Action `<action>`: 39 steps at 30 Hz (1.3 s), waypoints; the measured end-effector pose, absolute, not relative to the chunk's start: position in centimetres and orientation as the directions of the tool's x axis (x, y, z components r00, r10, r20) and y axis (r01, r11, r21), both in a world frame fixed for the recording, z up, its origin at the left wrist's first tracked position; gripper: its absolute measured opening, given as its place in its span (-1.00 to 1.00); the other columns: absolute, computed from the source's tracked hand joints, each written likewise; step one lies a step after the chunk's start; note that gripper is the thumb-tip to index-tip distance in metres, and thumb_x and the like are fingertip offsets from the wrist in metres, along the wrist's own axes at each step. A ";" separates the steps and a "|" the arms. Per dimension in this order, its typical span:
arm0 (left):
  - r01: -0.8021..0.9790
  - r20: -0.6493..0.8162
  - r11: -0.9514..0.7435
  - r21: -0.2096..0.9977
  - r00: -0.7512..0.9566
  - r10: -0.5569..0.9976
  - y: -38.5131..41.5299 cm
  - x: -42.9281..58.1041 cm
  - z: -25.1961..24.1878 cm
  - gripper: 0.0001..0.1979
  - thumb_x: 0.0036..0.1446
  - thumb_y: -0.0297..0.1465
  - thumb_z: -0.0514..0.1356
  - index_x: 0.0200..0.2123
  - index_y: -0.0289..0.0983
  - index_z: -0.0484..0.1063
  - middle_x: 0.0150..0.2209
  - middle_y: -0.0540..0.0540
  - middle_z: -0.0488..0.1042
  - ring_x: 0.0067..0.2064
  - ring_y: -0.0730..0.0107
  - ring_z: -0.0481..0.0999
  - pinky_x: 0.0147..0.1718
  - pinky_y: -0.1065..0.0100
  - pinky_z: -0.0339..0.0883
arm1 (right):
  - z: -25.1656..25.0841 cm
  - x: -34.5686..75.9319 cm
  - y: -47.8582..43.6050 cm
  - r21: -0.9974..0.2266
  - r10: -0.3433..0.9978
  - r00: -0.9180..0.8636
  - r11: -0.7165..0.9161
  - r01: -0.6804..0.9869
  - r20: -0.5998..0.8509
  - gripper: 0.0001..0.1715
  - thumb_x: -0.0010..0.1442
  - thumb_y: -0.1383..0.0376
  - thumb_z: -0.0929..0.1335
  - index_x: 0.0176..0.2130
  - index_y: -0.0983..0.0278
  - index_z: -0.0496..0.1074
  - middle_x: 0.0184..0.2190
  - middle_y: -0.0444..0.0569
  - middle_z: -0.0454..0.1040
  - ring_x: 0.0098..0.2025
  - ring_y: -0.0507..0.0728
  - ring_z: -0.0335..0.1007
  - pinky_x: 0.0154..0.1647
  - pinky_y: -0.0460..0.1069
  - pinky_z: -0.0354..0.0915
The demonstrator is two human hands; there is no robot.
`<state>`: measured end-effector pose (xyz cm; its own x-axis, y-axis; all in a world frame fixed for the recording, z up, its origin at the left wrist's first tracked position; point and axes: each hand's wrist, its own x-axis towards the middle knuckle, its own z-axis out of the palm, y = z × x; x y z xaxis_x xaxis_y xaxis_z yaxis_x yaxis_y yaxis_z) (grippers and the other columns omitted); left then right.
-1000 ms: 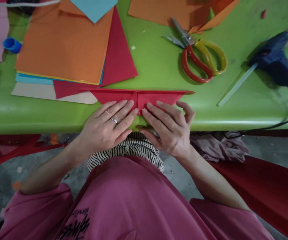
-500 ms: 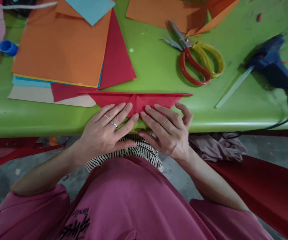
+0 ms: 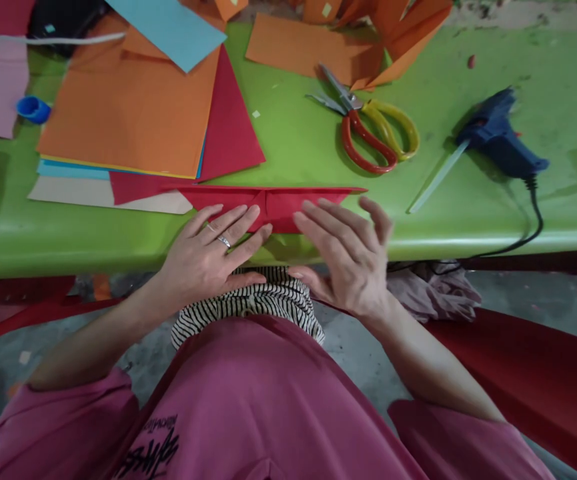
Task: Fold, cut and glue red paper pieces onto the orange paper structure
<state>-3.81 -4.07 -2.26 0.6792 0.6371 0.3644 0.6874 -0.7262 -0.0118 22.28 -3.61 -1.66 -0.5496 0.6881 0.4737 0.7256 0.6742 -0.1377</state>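
A folded red paper piece [image 3: 273,200], long and pointed at both ends, lies at the near edge of the green table [image 3: 298,140]. My left hand [image 3: 208,257], a ring on one finger, lies flat with its fingers stretched onto the left half of the fold. My right hand [image 3: 348,250] hovers with spread fingers over the right half, its fingertips at the paper's near edge. Neither hand grips anything.
A stack of orange, blue and red sheets [image 3: 133,120] lies at the left. Red-and-yellow scissors [image 3: 368,123] rest behind the fold, a blue glue gun [image 3: 493,143] with its cord to the right. Orange paper pieces [image 3: 348,40] sit at the back, a blue cap [image 3: 33,109] far left.
My right hand has lifted slightly and shifted right, fingers spreading. The left hand stays pressed on the fold. The view has tilted, showing more of the table's far side.
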 end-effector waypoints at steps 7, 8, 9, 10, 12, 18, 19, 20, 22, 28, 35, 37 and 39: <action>0.693 0.394 -0.721 0.013 0.659 0.641 -4.2 -3.6 -2.8 -0.40 0.30 0.08 0.10 0.16 -0.22 0.48 0.24 -0.29 0.48 0.24 0.04 0.48 0.26 -0.02 0.27 | -1.7 19.1 -0.6 -0.125 0.709 -0.624 0.688 0.715 0.328 -0.29 0.41 -0.16 0.15 0.27 0.18 0.40 0.16 0.06 0.51 0.15 0.29 0.29 0.23 0.26 0.08; 0.690 0.404 -0.723 0.028 0.654 0.640 -4.2 -3.6 -2.9 -0.40 0.30 0.08 0.11 0.16 -0.22 0.48 0.25 -0.29 0.47 0.24 0.02 0.48 0.25 -0.03 0.27 | -1.7 19.0 -0.4 -0.128 0.717 -0.621 0.681 0.721 0.317 -0.29 0.41 -0.16 0.16 0.26 0.19 0.40 0.13 0.08 0.51 0.12 0.29 0.29 0.19 0.25 0.11; 0.685 0.414 -0.727 0.045 0.650 0.638 -4.1 -3.6 -3.1 -0.41 0.29 0.08 0.12 0.15 -0.22 0.49 0.25 -0.30 0.47 0.24 0.01 0.48 0.25 -0.04 0.27 | -1.7 18.9 -0.2 -0.131 0.724 -0.618 0.675 0.726 0.307 -0.28 0.40 -0.16 0.17 0.26 0.21 0.40 0.11 0.09 0.51 0.10 0.29 0.28 0.16 0.24 0.13; 0.678 0.422 -0.732 0.061 0.647 0.635 -4.1 -3.6 -3.2 -0.42 0.29 0.07 0.14 0.14 -0.23 0.50 0.25 -0.30 0.47 0.25 -0.01 0.47 0.25 -0.05 0.28 | -1.6 18.8 -0.1 -0.132 0.731 -0.614 0.668 0.732 0.298 -0.27 0.40 -0.16 0.18 0.26 0.22 0.40 0.09 0.10 0.50 0.09 0.29 0.28 0.14 0.23 0.14; 0.668 0.435 -0.741 0.066 0.650 0.624 -4.1 -3.7 -3.3 -0.44 0.29 0.06 0.15 0.11 -0.23 0.52 0.24 -0.31 0.48 0.25 -0.02 0.46 0.24 -0.06 0.29 | -1.5 18.7 -0.1 -0.128 0.746 -0.601 0.652 0.748 0.286 -0.26 0.40 -0.16 0.16 0.26 0.22 0.40 0.06 0.11 0.49 0.06 0.29 0.27 0.11 0.22 0.15; 0.670 0.434 -0.742 0.010 0.666 0.607 -4.0 -3.6 -2.9 -0.41 0.30 0.07 0.12 0.09 -0.27 0.51 0.21 -0.34 0.50 0.23 0.00 0.48 0.23 -0.04 0.30 | -1.9 18.6 -0.4 -0.108 0.760 -0.566 0.623 0.775 0.319 -0.24 0.39 -0.20 0.14 0.28 0.18 0.40 0.06 0.10 0.49 0.07 0.31 0.29 0.12 0.23 0.14; 0.668 0.433 -0.744 0.018 0.665 0.608 -4.0 -3.5 -2.8 -0.40 0.30 0.08 0.12 0.09 -0.28 0.51 0.20 -0.35 0.50 0.23 0.00 0.48 0.23 -0.04 0.29 | -2.0 18.7 -0.4 -0.108 0.750 -0.569 0.632 0.768 0.337 -0.25 0.39 -0.20 0.15 0.29 0.16 0.39 0.07 0.08 0.50 0.08 0.32 0.29 0.14 0.25 0.13; 0.668 0.427 -0.744 0.028 0.665 0.613 -4.0 -3.5 -2.8 -0.40 0.30 0.08 0.11 0.09 -0.29 0.50 0.20 -0.35 0.50 0.23 0.00 0.47 0.25 -0.05 0.27 | -2.2 19.0 -0.5 -0.111 0.735 -0.576 0.646 0.755 0.358 -0.27 0.38 -0.19 0.17 0.29 0.12 0.39 0.07 0.06 0.50 0.08 0.32 0.29 0.15 0.26 0.11; 0.674 0.409 -0.736 0.058 0.657 0.634 -4.1 -3.5 -2.7 -0.40 0.30 0.09 0.10 0.09 -0.28 0.51 0.23 -0.35 0.47 0.23 0.01 0.47 0.27 -0.06 0.24 | -2.4 19.5 -0.8 -0.121 0.698 -0.594 0.683 0.720 0.401 -0.34 0.37 -0.16 0.23 0.28 0.06 0.39 0.07 0.01 0.52 0.07 0.31 0.31 0.18 0.27 0.09; 0.687 0.326 -0.714 0.133 0.650 0.686 -4.4 -3.7 -2.0 -0.41 0.33 0.06 0.08 0.16 -0.25 0.46 0.24 -0.30 0.47 0.29 -0.02 0.43 0.33 -0.09 0.15 | -2.9 20.8 -1.8 -0.149 0.657 -0.588 0.717 0.681 0.471 -0.45 0.37 -0.07 0.28 0.21 0.09 0.43 0.00 -0.06 0.57 0.01 0.23 0.35 0.14 0.19 0.12; 0.661 0.364 -0.715 0.228 0.623 0.692 -4.5 -3.9 -1.3 -0.39 0.38 -0.05 0.07 0.27 -0.40 0.26 0.21 -0.36 0.49 0.29 -0.01 0.44 0.36 -0.12 0.10 | -3.0 21.0 -1.9 -0.129 0.660 -0.597 0.713 0.689 0.457 -0.46 0.36 -0.11 0.27 0.13 0.11 0.47 -0.03 -0.09 0.60 -0.02 0.23 0.37 0.14 0.19 0.11; 0.649 0.360 -0.724 0.235 0.634 0.685 -4.5 -4.0 -1.3 -0.46 0.38 -0.10 0.08 0.21 -0.39 0.31 0.21 -0.36 0.49 0.30 -0.03 0.43 0.37 -0.16 0.10 | -3.0 21.0 -1.9 -0.111 0.650 -0.605 0.718 0.688 0.459 -0.48 0.36 -0.11 0.28 0.11 0.08 0.48 -0.03 -0.11 0.60 -0.02 0.23 0.36 0.13 0.19 0.12; 0.646 0.344 -0.727 0.231 0.645 0.682 -4.4 -4.0 -1.2 -0.52 0.38 -0.14 0.08 0.17 -0.37 0.35 0.23 -0.36 0.48 0.31 -0.05 0.42 0.37 -0.19 0.09 | -3.0 20.9 -1.8 -0.082 0.625 -0.618 0.732 0.677 0.477 -0.50 0.34 -0.10 0.31 0.10 0.08 0.50 -0.04 -0.11 0.60 -0.01 0.23 0.35 0.13 0.19 0.13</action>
<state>-4.02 -4.39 -1.24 0.6449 0.6825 0.3440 0.6464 -0.7272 0.2311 20.93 -1.80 -3.03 -0.6176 0.6250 0.4775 0.6769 0.7315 -0.0820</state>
